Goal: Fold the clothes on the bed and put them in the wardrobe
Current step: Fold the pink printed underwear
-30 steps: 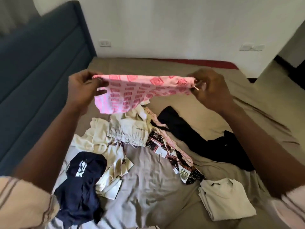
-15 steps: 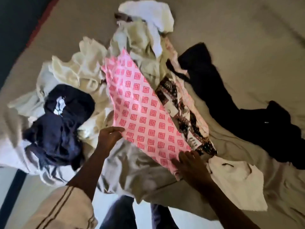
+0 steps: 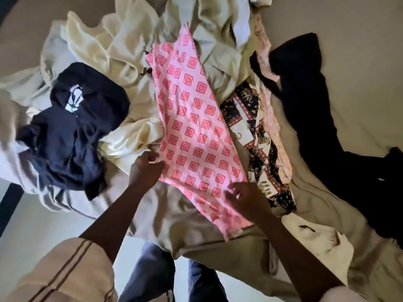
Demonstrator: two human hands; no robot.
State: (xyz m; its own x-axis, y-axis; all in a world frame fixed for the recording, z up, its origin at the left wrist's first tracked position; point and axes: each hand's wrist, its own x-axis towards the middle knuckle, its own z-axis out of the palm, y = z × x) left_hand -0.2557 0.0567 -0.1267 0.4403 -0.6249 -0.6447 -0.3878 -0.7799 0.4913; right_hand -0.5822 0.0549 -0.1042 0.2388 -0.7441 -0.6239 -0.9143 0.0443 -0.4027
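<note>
**Mid-frame on bed sheet (image 3: 359, 51): pink garment (image 3: 196, 131) spread flat**

Around it, loose clothes cover the beige sheet; pale floor (image 3: 26, 232) shows lower left. Navy garment (image 3: 72, 131) lies left of it, black garment (image 3: 327, 127) right. Left hand (image 3: 145, 171) pinches its left edge, fingers curled. Right hand (image 3: 248, 201), fingers loosely spread, is at its lower end; contact blurred, can't tell.

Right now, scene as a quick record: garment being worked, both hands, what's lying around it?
garment in work: pink patterned garment, spread over the pile, not yet folded
left hand: pinches its left edge
right hand: fingers spread over its near end; contact blurred
left of it: navy garment, cream clothes
right of it: black-and-white print garment, then black garment
near right: cream top, lying flat
surface: beige bed sheet
</note>
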